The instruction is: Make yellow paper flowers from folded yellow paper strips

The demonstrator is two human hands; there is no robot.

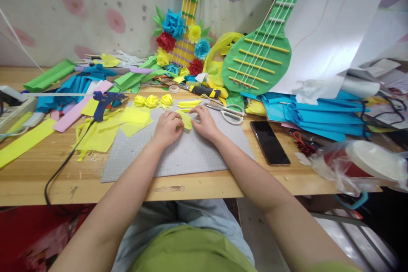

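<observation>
A small piece of yellow crepe paper (pixel 185 120) is between my two hands, over the grey cutting mat (pixel 191 157). My left hand (pixel 168 128) has its fingers curled and closed on the paper's left edge. On the other side, my right hand (pixel 205 122) is bent with thumb and fingers apart, close to the paper's right edge. Just beyond the hands are several yellow paper roses (pixel 151 101) and a stack of narrow yellow strips (pixel 188 104). White-handled scissors (pixel 232 115) lie right of my right hand. Yellow paper sheets (pixel 135 115) overlap the mat's left part.
A blue glue gun (pixel 104 103) with a black cord stands at left. A black phone (pixel 270 142) lies right of the mat. Behind are a yellow-black cutter (pixel 204 90), a green paper lute (pixel 258 61), a flowered yellow instrument (pixel 190 12) and blue paper (pixel 315 112).
</observation>
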